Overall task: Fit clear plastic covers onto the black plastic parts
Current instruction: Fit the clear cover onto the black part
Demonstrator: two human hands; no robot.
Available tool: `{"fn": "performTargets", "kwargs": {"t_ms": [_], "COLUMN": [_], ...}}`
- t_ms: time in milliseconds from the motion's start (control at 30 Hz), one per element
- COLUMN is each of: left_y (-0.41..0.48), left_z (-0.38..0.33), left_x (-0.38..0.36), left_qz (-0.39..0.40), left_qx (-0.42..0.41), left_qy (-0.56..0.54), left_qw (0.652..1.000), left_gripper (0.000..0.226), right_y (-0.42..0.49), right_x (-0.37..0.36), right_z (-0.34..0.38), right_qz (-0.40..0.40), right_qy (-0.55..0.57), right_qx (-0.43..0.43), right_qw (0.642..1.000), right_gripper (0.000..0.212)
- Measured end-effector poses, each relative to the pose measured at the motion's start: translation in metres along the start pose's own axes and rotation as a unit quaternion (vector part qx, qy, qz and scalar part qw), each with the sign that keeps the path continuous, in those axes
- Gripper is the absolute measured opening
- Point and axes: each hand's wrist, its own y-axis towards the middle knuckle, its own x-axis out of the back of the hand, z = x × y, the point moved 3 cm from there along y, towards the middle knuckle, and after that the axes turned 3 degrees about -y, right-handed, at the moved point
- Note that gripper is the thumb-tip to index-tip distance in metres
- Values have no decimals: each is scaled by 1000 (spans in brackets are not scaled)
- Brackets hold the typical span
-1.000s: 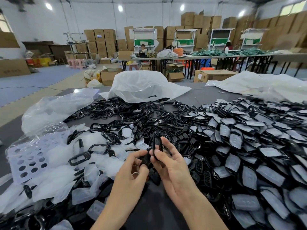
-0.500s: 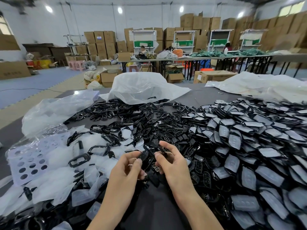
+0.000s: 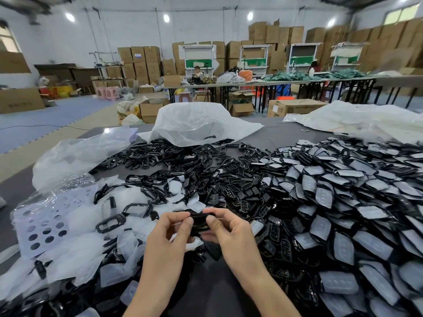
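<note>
desk: what did the frame show, lower centre?

stringer: a worker's left hand [image 3: 174, 227] and right hand [image 3: 226, 227] met over a dark table [image 3: 212, 284]. both pinched one black part [image 3: 199, 221] between thumb and curled fingers, holding it flat and clear of the heaps.

desk: was a cover on it?

stringer: could not tell. the part looked dark all over, and the fingers hid its ends. a pale scrap lay just beneath the hands, but whether it was held was unclear.

desk: so which step?

stringer: by my reading, the fitting itself or the moment before it, with the part being squared up for its cover. loose clear covers [image 3: 75, 255] lay heaped at lower left and bare black parts [image 3: 206, 177] spread across the middle. covered parts [image 3: 332, 202] filled the right of the frame, so plenty looked done and plenty remained.

desk: and the next move?

stringer: likely a cover lined up with the part's outline, then pressed evenly along the edge until it seated. after that it belonged on the heap at right. a white bag [image 3: 194, 122] sat slumped at upper centre.
</note>
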Motion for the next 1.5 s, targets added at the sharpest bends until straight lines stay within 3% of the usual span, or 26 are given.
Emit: {"fn": "performTargets", "kwargs": {"t_ms": [233, 400, 633, 767, 900, 1000, 1067, 1133, 1200, 1267, 1500], "left_y": [3, 0, 0, -3, -4, -8, -9, -9, -7, -6, -3], "left_z": [2, 0, -5, -8, -14, -15, -12, -8, -4, -5, -11], "left_x": [-2, 0, 1, 0, 5, 3, 3, 3, 3, 4, 9], "left_qz": [47, 32, 30, 23, 45, 103, 130, 125, 118, 99, 44], "left_qx": [10, -63, -74, -114, -208, -286, -290, -264, -229, -208, -104], "left_qy": [-24, 92, 94, 169, 291, 419, 478, 515, 529, 516, 322], "left_qw": [999, 993, 992, 979, 933, 855, 819, 806, 809, 825, 940], "left_gripper": [18, 24, 35, 34, 21, 8, 16, 17, 21, 11, 15], "right_y": [1, 0, 0, 0, 5, 8, 9, 10, 10, 10, 9], "right_x": [-1, -3, -3, -4, 13, 25, 30, 34, 35, 33, 12], "right_z": [2, 3, 2, -2, 1, 0, -1, -2, -1, 0, 3], "right_qz": [23, 35, 52, 29, -67, -136, -168, -187, -192, -185, -16], "right_qy": [56, 46, 25, -22, -31, -19, -3, 18, 31, 51, 143], "right_qx": [-11, -18, -6, -7, 5, 3, 3, 2, -3, -8, -25], "right_qw": [998, 998, 998, 999, 997, 991, 986, 982, 981, 981, 989], "right_gripper": [20, 21, 19, 25, 27, 19, 16, 14, 15, 16, 22]}}
